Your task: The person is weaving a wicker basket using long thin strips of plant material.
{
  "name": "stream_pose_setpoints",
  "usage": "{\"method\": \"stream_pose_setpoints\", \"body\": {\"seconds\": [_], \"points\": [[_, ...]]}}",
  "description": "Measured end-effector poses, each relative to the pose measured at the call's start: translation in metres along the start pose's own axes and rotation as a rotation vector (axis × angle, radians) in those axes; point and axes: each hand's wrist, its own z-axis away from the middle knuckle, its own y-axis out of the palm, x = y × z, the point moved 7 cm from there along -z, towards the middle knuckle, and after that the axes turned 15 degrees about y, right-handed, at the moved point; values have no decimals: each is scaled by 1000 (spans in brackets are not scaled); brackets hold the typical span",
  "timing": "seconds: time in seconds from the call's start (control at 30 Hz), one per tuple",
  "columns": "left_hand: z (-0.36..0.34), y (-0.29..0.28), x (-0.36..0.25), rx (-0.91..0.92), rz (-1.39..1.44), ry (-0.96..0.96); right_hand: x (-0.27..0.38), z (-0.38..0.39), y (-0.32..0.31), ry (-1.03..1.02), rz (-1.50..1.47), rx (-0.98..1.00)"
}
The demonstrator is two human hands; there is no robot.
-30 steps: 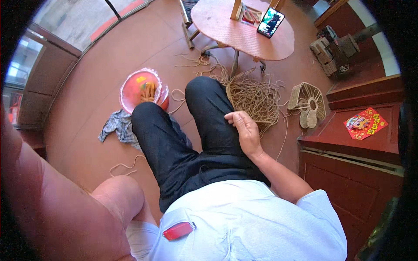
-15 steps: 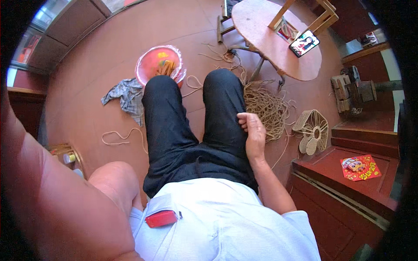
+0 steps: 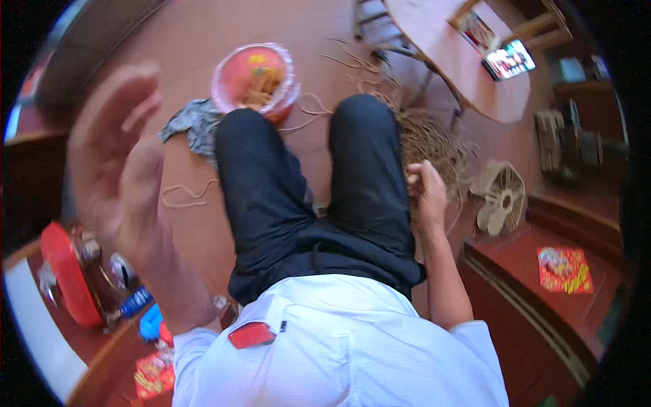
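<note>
Head view shows our left hand (image 3: 119, 152) up close and blurry, fingers spread open and holding nothing. Past it, a pink bowl (image 3: 254, 78) sits on the floor (image 3: 183, 41) by our knee. Our right hand (image 3: 426, 193) is closed around thin tan rope strands (image 3: 434, 146), a tangled brown pile beside our right leg.

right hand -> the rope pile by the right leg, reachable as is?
Probably yes. The right hand rests at the outer side of the right knee, right against the tangled rope pile on the floor. Nothing lies between them; whether the hand already grips a strand cannot be told.
</note>
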Motion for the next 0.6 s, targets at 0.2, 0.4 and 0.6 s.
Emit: {"method": "stream_pose_setpoints", "body": {"seconds": [0.2,0.4,0.6], "points": [[141,42,141,245,-396,-490,-102,-93,-63,179,-61,-155],[133,37,127,322,-563,-521,-113,-143,-76,-120,572,-198],[139,19,94,255,-680,-545,-107,-207,-21,-186,907,-269]]}}
